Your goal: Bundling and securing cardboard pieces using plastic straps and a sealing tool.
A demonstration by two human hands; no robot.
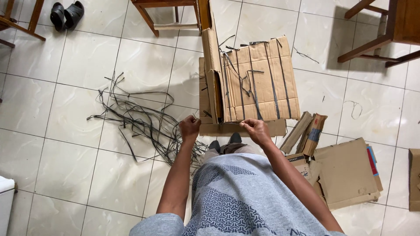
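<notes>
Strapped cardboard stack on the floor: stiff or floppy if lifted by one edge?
Likely fairly stiff: the cardboard stack is several flattened sheets bound by black straps. Some straps look loose and curled, so layers may slide or fan out. Probably light for its size, but broad and awkward; both hands, left hand and right hand, are at its near edge.

A room in a home, seen from above, used here as an informal work spot on the floor. Glossy white marbled floor tiles (65,166) cover the ground. Wooden chair legs (166,17) stand at the top edge, and another wooden chair (376,35) sits at the upper right. A pair of black sandals (66,14) lies on the tiles, with flattened cardboard (258,83) and loose black straps (140,118) spread about
</notes>
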